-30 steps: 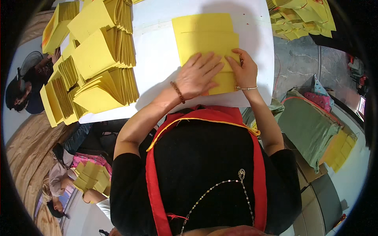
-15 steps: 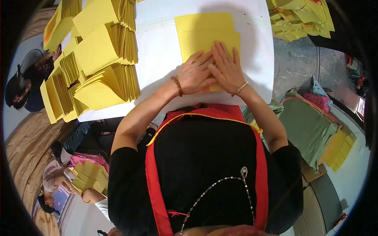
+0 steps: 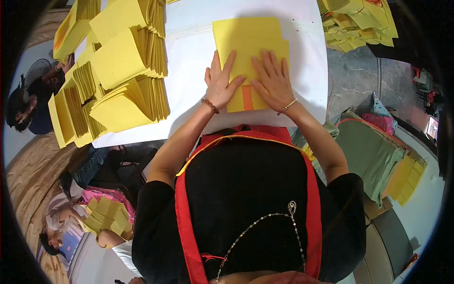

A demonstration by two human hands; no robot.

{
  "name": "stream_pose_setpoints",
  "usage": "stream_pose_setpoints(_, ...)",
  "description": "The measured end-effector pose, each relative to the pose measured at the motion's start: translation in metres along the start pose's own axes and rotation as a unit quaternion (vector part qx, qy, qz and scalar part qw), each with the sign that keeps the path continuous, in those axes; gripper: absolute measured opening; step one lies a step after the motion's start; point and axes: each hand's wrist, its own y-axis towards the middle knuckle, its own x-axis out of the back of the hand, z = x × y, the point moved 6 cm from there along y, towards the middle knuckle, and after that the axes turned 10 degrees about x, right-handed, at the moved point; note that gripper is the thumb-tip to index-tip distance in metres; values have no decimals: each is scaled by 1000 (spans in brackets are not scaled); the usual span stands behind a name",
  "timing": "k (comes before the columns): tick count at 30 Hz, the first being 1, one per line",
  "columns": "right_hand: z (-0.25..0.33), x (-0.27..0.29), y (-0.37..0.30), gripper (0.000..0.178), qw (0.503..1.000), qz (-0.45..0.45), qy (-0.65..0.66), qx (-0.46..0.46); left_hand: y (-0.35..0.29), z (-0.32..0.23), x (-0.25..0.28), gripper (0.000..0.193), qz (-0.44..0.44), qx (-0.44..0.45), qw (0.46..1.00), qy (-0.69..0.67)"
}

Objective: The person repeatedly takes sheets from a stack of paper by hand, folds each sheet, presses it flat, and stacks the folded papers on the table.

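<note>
A yellow folded paper (image 3: 249, 35) lies flat on the white table in front of me. An orange strip (image 3: 247, 98) shows at its near end, between my wrists. My left hand (image 3: 221, 86) rests on the paper's left edge with its fingers spread, some of them beyond the edge over the white surface. Flat on the paper's right half is my right hand (image 3: 273, 84), fingers apart and thumb pointing toward the middle. Neither hand grips anything.
Thick stacks of yellow folded papers (image 3: 116, 61) cover the left of the white table (image 3: 191, 57). More yellow papers (image 3: 362, 21) are heaped at the far right. A green cloth-covered stack (image 3: 369, 156) stands on the right. Other people are at the left, one beside yellow papers (image 3: 108, 218).
My left hand has moved left, away from my right hand, and its fingers have spread toward the far side. The orange strip is now uncovered. My right hand stays nearly in place.
</note>
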Motion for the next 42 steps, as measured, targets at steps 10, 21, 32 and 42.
stream_pose_setpoints(10,-17,-2,-1,65,990,-18,-127,-56,-11,-21,13,64,-118,-19,988,96)
stream_pose_setpoints(21,-33,2,-17,82,986,-60,-99,-117,-10,-31,0,60,-42,-58,972,223)
stream_pose_setpoints(32,-66,27,-63,48,966,-72,73,-239,-7,-25,-1,58,-52,-80,977,188)
stream_pose_setpoints(42,-48,56,-38,40,984,-77,50,-155,-7,-22,-3,60,-61,-92,976,186)
